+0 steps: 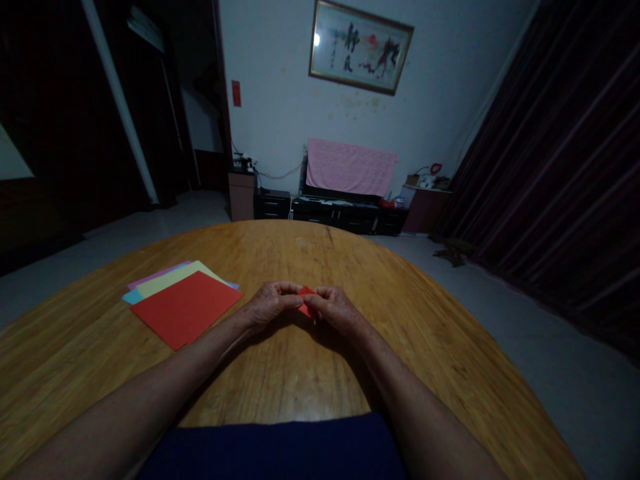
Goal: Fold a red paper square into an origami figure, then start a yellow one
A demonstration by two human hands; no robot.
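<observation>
My left hand and my right hand meet over the middle of a round wooden table. Both pinch a small folded piece of red paper between their fingertips; most of it is hidden by the fingers. Both forearms rest on the tabletop. To the left of my left hand lies a stack of coloured paper sheets with a red sheet on top and yellow, purple and blue edges showing beneath.
Beyond the table stands a low dark TV cabinet with a pink cloth draped over the screen. A framed calligraphy picture hangs on the wall. Dark curtains fill the right side; a dark doorway opens at left.
</observation>
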